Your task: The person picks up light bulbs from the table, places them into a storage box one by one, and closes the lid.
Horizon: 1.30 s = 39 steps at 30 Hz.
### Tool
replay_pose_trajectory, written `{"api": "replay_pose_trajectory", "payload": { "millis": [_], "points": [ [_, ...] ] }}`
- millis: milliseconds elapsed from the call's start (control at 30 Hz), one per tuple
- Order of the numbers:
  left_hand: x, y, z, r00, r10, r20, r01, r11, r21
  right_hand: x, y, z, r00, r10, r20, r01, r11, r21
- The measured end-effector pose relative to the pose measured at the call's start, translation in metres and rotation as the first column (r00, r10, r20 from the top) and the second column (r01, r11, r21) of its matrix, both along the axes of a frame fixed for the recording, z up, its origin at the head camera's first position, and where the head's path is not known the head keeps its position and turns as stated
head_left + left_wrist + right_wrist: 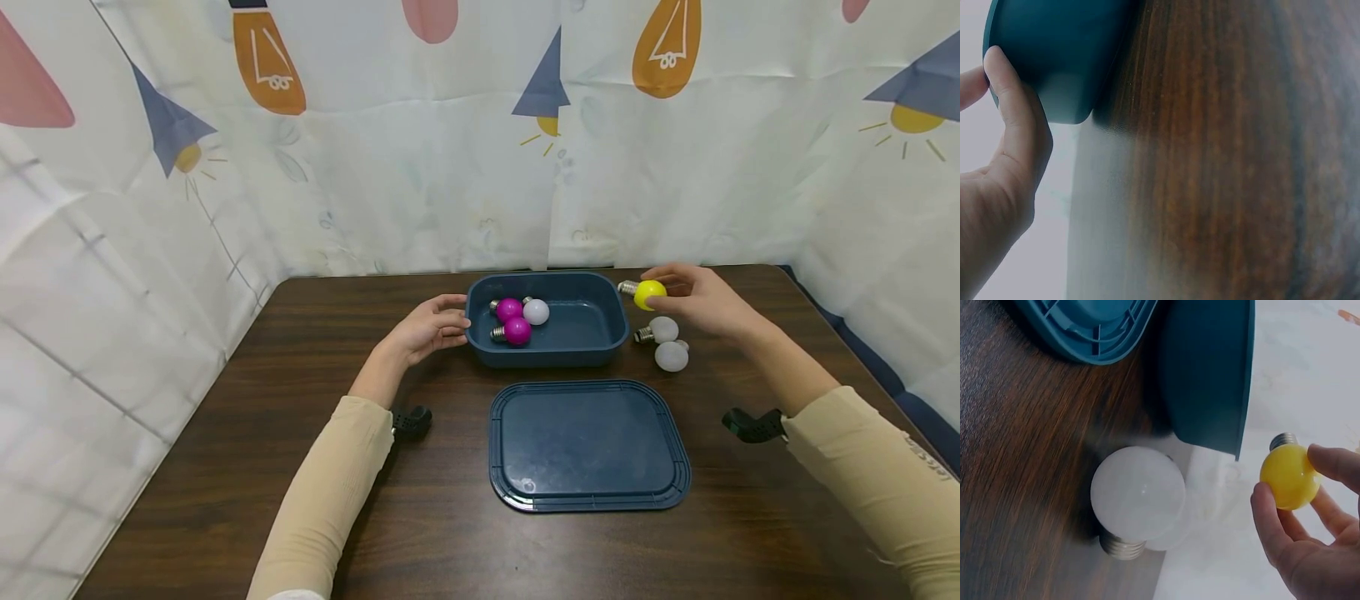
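My right hand [701, 300] pinches a yellow light bulb [1289, 476] by its round globe, just off the right end of the blue box [585, 358]. The bulb's metal screw base points toward the box. Two white bulbs [671, 357] lie close together on the table below this hand. At the opposite end, my left hand [431, 329] touches the box's rim with its fingertips, seen up close against the blue wall [1054, 62] in the left wrist view. Inside the box, toward its left side, are two magenta bulbs [517, 331] and one white bulb [536, 312].
A flat blue lid [588, 446] lies on the dark wooden table [247, 417], in front of the box. White curtain [420, 192] printed with lamps and bulbs hangs behind the table and along both sides.
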<state>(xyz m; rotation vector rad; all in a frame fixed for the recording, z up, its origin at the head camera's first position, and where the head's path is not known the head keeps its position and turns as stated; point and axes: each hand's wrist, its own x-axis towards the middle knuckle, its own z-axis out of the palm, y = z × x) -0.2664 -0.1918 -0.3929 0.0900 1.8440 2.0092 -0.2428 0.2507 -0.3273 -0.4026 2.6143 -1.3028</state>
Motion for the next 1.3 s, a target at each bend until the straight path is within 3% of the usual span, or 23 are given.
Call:
{"api": "replay_pose_trajectory", "payload": {
  "millis": [500, 1300],
  "points": [
    [0.0, 0.0, 0.0, 1.0, -0.001, 0.0, 0.001, 1.0, -0.002, 0.002, -0.015, 0.001, 0.998, 0.052, -0.038, -0.053, 0.998, -0.022],
    [-0.002, 0.0, -0.001, 1.0, -0.002, 0.004, 0.002, 1.0, 0.005, 0.002, -0.038, -0.002, 0.992, 0.122, -0.022, -0.123, 0.991, -0.053]
  ]
}}
